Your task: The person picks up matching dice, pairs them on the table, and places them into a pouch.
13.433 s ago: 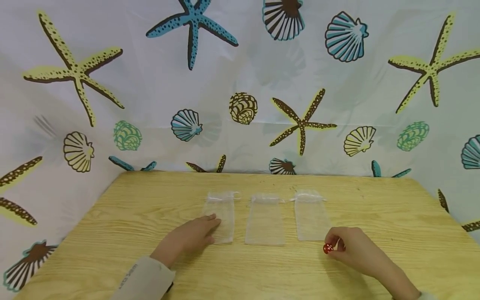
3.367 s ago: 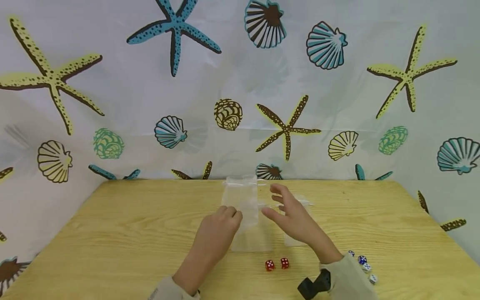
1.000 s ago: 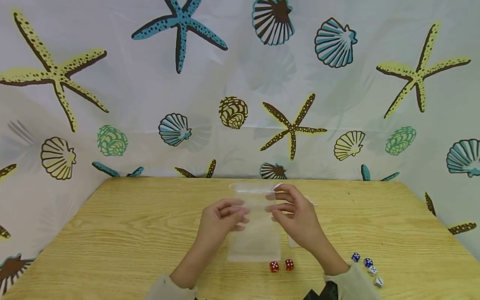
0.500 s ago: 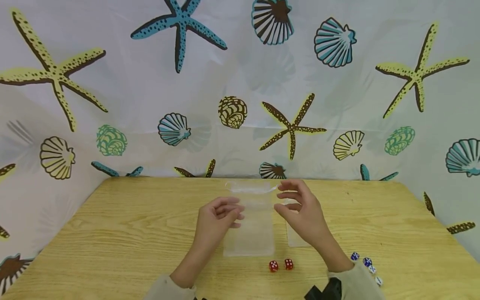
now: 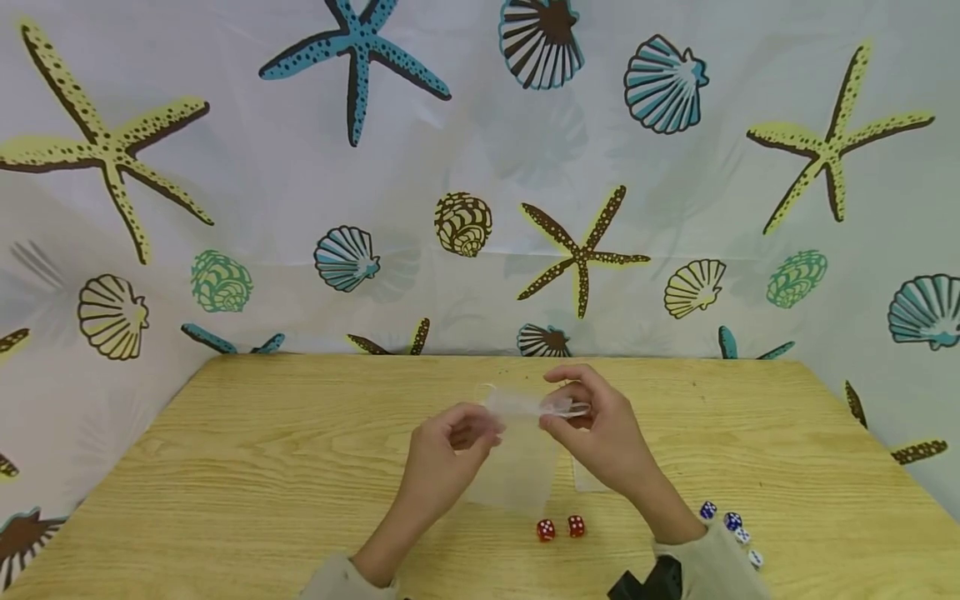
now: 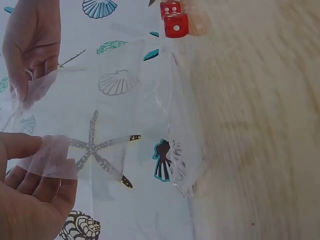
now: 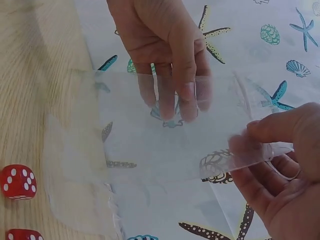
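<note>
A sheer white drawstring pouch (image 5: 517, 471) hangs between my two hands above the table. My left hand (image 5: 450, 458) pinches its left edge, the thin cloth between thumb and fingers, as the left wrist view shows. My right hand (image 5: 607, 433) grips the top right corner, where the gathered drawstring loop (image 5: 577, 409) sticks out past the fingers. The pouch looks flat, and the fingers of my left hand (image 7: 170, 85) show through it in the right wrist view. Just in front of it, two red dice (image 5: 545, 530) sit side by side on the table.
Another sheer pouch (image 5: 588, 477) lies on the wooden table (image 5: 300, 467), partly hidden by my right hand. To the right, near the sleeve, are two blue dice (image 5: 733, 521) and two white dice (image 5: 755, 559). A shell-patterned cloth (image 5: 450, 283) stands behind the table.
Earlier my right hand held a red die; two now sit on the table. In the last half second, both hands closed on the pouch, its top now bunched in the right fingers.
</note>
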The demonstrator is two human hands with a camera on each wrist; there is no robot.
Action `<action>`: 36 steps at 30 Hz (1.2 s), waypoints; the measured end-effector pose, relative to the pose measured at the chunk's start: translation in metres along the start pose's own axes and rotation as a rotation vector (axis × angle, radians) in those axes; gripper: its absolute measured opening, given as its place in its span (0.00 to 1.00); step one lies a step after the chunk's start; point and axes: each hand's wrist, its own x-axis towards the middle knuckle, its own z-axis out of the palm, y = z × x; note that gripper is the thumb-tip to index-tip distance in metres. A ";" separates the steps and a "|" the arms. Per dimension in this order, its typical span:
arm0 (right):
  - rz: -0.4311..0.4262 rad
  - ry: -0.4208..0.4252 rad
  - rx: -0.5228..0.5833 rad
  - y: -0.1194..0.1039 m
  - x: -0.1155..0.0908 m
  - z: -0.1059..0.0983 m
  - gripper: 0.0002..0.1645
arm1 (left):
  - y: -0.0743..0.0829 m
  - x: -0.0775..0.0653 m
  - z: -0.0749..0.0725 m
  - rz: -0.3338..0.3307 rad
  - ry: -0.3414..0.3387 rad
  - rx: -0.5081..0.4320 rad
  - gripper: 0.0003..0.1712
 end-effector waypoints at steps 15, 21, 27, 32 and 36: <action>-0.296 0.008 -0.225 0.004 -0.001 0.005 0.19 | -0.004 0.001 -0.001 0.260 0.100 0.188 0.14; -0.456 -0.019 -0.267 0.007 0.000 0.005 0.15 | -0.007 0.001 -0.002 0.346 0.117 0.209 0.17; -0.465 -0.072 -0.249 0.009 0.001 0.003 0.10 | -0.010 0.001 -0.003 0.422 0.133 0.287 0.19; -0.362 -0.056 -0.205 0.006 0.000 0.002 0.11 | -0.010 0.000 -0.003 0.494 0.154 0.363 0.21; -0.319 -0.046 -0.237 0.005 -0.001 0.001 0.07 | -0.009 -0.002 -0.003 0.561 0.141 0.424 0.21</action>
